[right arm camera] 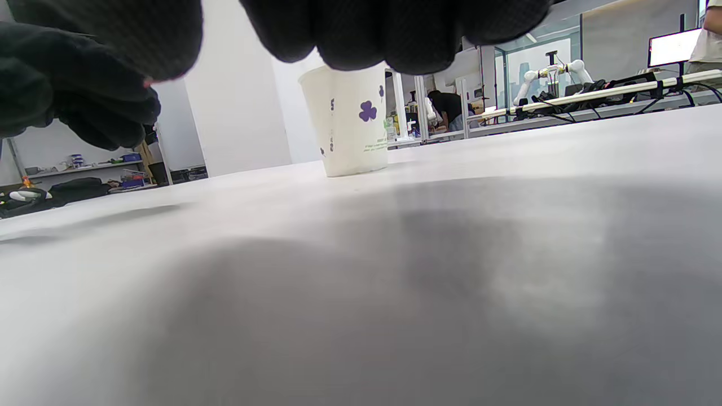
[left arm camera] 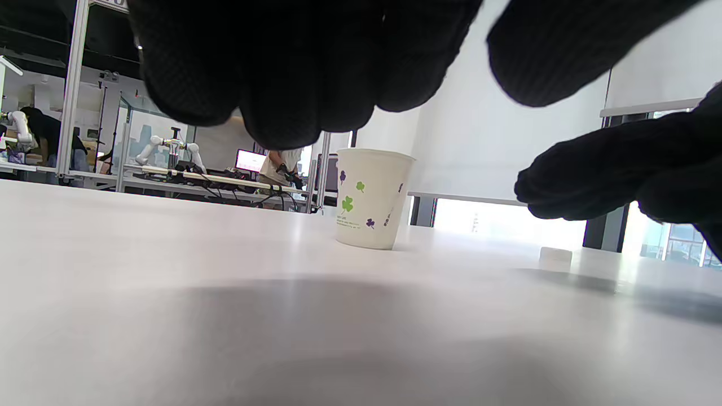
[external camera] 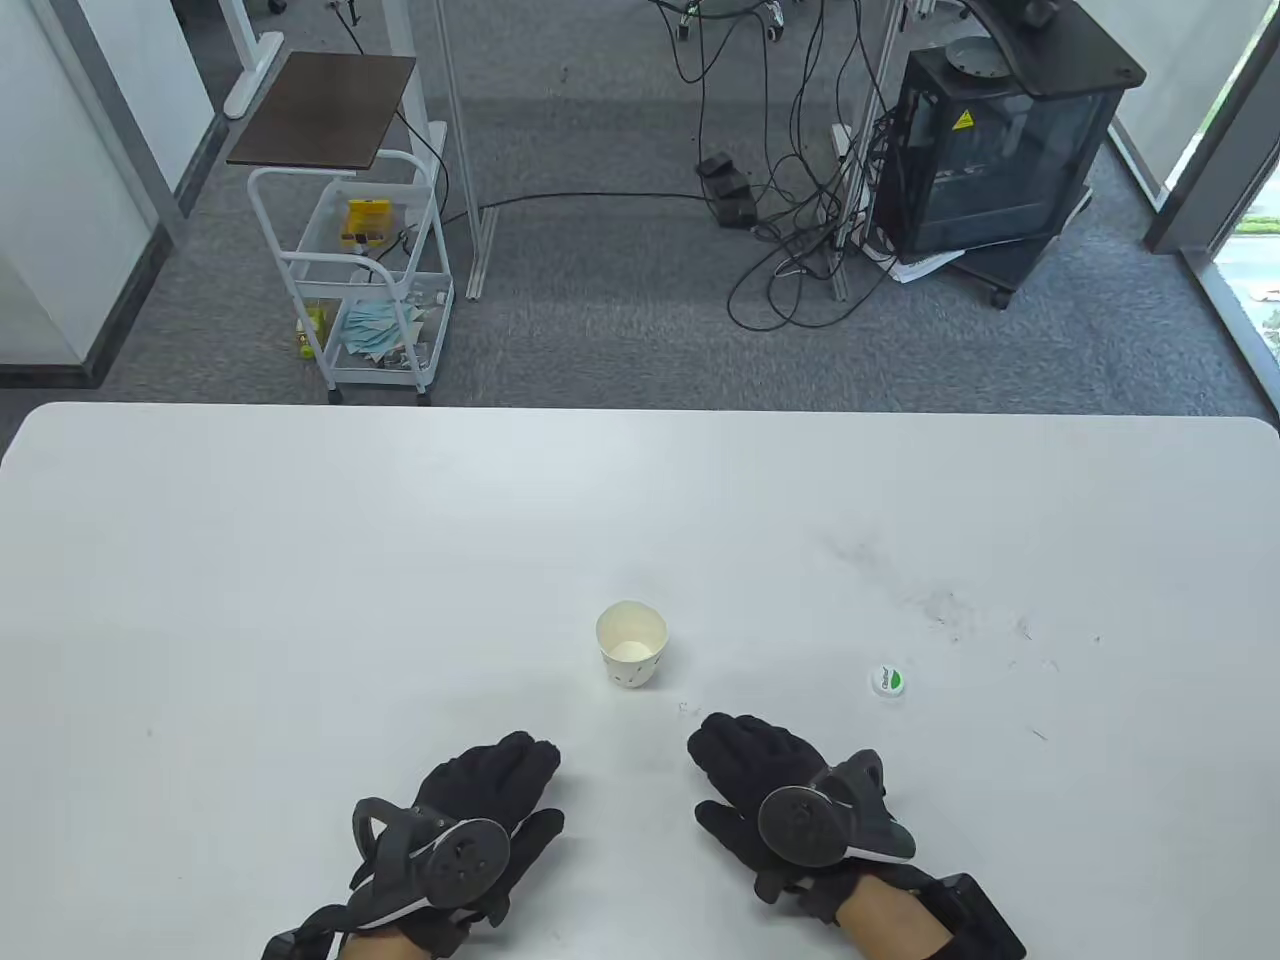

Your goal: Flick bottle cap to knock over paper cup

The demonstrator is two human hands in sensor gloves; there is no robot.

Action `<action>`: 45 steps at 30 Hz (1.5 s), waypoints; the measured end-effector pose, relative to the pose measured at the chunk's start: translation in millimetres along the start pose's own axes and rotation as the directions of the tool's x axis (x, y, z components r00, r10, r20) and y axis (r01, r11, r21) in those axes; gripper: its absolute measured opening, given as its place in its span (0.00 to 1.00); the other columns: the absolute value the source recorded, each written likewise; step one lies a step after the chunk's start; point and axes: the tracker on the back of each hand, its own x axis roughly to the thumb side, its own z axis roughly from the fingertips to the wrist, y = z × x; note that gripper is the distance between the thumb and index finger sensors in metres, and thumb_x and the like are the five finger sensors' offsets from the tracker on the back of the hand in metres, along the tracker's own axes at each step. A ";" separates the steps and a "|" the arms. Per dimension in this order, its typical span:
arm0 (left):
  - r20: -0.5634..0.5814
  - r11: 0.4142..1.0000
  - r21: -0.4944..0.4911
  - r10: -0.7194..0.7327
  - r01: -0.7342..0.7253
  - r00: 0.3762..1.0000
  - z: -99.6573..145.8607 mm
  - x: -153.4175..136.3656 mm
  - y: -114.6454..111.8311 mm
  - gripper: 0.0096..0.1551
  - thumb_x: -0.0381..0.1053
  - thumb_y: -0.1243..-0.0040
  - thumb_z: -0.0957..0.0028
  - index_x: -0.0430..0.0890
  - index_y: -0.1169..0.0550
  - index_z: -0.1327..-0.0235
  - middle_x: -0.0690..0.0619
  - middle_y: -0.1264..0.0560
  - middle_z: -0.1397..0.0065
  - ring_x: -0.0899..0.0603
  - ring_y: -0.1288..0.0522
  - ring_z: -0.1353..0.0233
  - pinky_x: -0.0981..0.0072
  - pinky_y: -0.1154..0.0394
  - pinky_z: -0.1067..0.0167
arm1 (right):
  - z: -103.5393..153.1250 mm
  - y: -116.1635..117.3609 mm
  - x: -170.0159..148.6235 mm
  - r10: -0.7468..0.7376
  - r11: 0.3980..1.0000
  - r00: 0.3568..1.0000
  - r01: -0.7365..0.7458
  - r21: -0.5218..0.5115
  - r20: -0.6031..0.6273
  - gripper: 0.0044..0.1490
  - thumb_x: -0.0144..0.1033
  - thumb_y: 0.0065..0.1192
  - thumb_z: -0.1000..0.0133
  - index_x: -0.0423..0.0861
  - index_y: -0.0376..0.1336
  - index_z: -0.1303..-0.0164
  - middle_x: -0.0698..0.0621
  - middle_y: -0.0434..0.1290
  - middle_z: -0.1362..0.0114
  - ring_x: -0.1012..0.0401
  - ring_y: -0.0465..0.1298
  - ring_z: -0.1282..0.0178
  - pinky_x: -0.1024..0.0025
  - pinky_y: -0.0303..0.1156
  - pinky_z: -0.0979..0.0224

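A white paper cup (external camera: 631,644) with clover prints stands upright at the table's middle; it also shows in the left wrist view (left arm camera: 372,197) and in the right wrist view (right arm camera: 350,121). A white bottle cap (external camera: 888,680) with a green mark lies flat to the cup's right, and shows small in the left wrist view (left arm camera: 555,254). My left hand (external camera: 500,790) rests palm down below and left of the cup, holding nothing. My right hand (external camera: 745,765) rests palm down below and right of the cup, left of the cap, holding nothing.
The white table (external camera: 300,560) stretches wide around the hands. Faint dark smudges (external camera: 940,605) mark its right part. Beyond the far edge stand a white cart (external camera: 365,280) and a black cabinet (external camera: 1000,150) on the floor.
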 end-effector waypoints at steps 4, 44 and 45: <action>-0.005 1.000 -0.013 -0.001 0.001 1.000 -0.6 -0.3 -0.9 0.38 0.71 0.45 0.49 0.58 0.31 0.26 0.51 0.29 0.22 0.42 0.22 0.30 0.49 0.24 0.35 | 0.6 -0.9 -1.2 0.005 1.000 1.000 -0.005 0.002 -0.007 0.43 0.53 0.64 0.43 0.47 0.56 0.21 0.41 0.61 0.19 0.41 0.64 0.21 0.42 0.61 0.25; -0.050 0.996 -0.077 -0.055 0.051 0.997 -3.0 -9.6 -5.4 0.37 0.71 0.45 0.49 0.58 0.31 0.27 0.51 0.28 0.22 0.43 0.22 0.30 0.49 0.24 0.34 | 20.9 -17.1 -155.0 0.108 0.968 0.754 0.070 0.243 -0.648 0.40 0.45 0.59 0.32 0.56 0.43 0.16 0.54 0.54 0.16 0.51 0.54 0.17 0.52 0.54 0.18; -0.049 0.996 -0.075 -0.054 0.051 0.997 -3.0 -9.7 -5.5 0.37 0.71 0.45 0.49 0.59 0.31 0.27 0.51 0.28 0.22 0.43 0.22 0.30 0.49 0.24 0.34 | 20.2 -17.1 -153.0 0.123 0.967 0.756 0.055 0.250 -0.643 0.40 0.45 0.59 0.32 0.54 0.44 0.16 0.52 0.54 0.16 0.51 0.56 0.19 0.53 0.55 0.19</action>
